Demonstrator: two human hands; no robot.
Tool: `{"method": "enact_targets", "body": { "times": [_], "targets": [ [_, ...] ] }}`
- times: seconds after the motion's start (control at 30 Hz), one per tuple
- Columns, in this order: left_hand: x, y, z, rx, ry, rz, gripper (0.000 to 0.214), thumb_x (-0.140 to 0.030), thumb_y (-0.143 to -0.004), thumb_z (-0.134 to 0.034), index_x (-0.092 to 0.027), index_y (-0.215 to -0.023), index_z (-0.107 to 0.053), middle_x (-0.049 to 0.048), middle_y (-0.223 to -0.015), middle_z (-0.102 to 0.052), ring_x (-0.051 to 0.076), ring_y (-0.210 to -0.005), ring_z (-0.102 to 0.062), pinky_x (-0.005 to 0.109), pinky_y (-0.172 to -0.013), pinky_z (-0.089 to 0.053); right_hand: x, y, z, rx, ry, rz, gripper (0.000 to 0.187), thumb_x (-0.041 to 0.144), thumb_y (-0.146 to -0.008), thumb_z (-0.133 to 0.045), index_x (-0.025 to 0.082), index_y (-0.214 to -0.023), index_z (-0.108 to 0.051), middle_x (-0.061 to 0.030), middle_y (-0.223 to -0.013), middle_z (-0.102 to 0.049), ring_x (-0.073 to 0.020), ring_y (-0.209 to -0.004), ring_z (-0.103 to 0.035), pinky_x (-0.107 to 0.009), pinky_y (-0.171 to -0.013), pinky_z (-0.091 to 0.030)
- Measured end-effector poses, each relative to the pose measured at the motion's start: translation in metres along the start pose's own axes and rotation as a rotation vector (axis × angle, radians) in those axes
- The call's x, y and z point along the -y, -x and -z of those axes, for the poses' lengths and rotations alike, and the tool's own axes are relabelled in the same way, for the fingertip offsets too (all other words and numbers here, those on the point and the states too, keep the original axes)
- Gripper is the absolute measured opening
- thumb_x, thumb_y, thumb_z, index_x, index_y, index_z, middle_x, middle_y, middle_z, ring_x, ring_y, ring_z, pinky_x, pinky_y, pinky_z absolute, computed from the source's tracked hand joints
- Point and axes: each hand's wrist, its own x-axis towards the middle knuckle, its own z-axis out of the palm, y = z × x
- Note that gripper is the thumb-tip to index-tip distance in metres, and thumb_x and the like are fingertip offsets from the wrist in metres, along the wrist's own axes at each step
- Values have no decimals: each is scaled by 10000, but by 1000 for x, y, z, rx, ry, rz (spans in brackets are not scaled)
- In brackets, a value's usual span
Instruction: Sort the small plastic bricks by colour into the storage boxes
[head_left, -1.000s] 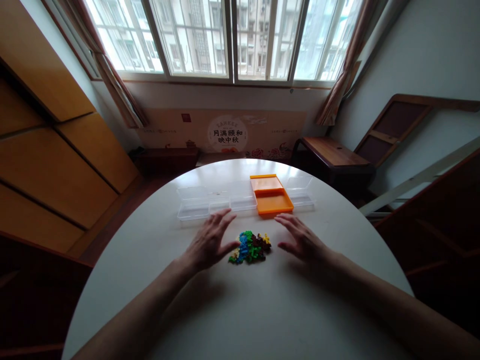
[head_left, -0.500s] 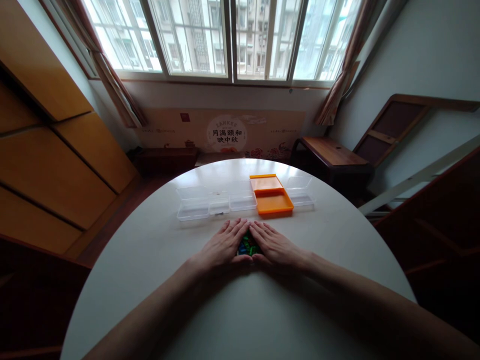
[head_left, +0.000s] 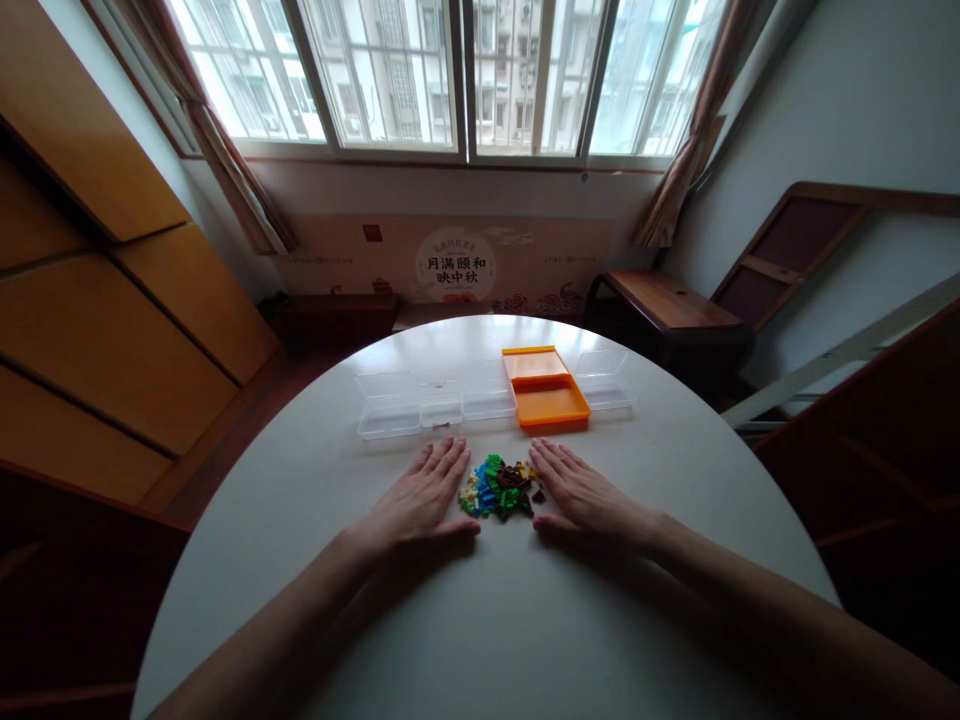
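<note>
A small heap of coloured building bricks [head_left: 499, 487], blue, green, yellow and dark brown, lies on the round white table [head_left: 480, 620]. My left hand [head_left: 420, 497] rests flat on the table just left of the heap, fingers stretched out and holding nothing. My right hand [head_left: 581, 493] lies flat just right of the heap, fingers likewise extended and empty. Both hands flank the bricks and come close to the heap's edges.
Beyond the heap stand clear plastic boxes [head_left: 424, 405], an open orange box [head_left: 549, 390] and another clear box [head_left: 606, 383] in a row. A dark wooden side table [head_left: 667, 305] stands behind, under the windows [head_left: 457, 75]. Wooden cabinets [head_left: 97, 300] fill the left.
My hands closed together over the bricks half a second ago and have now parted again, lying flat on either side of the uncovered heap.
</note>
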Motion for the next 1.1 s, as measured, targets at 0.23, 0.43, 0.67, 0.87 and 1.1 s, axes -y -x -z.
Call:
{"method": "enact_targets", "body": {
  "times": [0.23,0.43,0.67,0.87,1.1],
  "targets": [
    [-15,-8,-2,4,-34,5,952,-762,-843,-214,-69,-1493,-169,170,-1561,-98,318,-1456,-78,474,-1175,-104,6,-11,-6,3,44,-2,840,620,-924,-301,-5,-1479,-220,-217,-1544,-159,-305,-1453,-108,-468,-1189,-152],
    [-11,-15,-1,-58,53,21,911,-728,-850,-313,-77,-1480,-223,182,-1552,-163,330,-1449,-120,489,-1167,-159,4,-24,-12,-68,19,45,848,626,-907,-362,-4,-1466,-261,-236,-1531,-214,-320,-1445,-153,-487,-1181,-178],
    [-16,-19,36,-544,579,172,642,-603,-892,-399,-148,-1341,-457,150,-1358,-526,273,-1227,-518,436,-1010,-430,18,-40,-4,-130,-98,117,976,685,-819,-484,5,-1472,-233,-273,-1519,-226,-346,-1434,-188,-499,-1160,-240],
    [-17,-6,28,-786,665,375,285,-431,-860,-520,-177,-932,-628,46,-868,-671,188,-776,-624,318,-675,-493,28,-45,-13,-135,-87,71,1021,712,-790,-496,-2,-1471,-235,-264,-1517,-245,-354,-1428,-203,-500,-1170,-216],
    [-12,0,7,-768,513,357,203,-365,-850,-521,-184,-875,-610,33,-809,-629,183,-745,-582,303,-625,-470,34,-53,-17,-152,-82,51,978,701,-816,-464,-1,-1464,-254,-266,-1502,-282,-352,-1424,-218,-497,-1168,-220]
  ]
}}
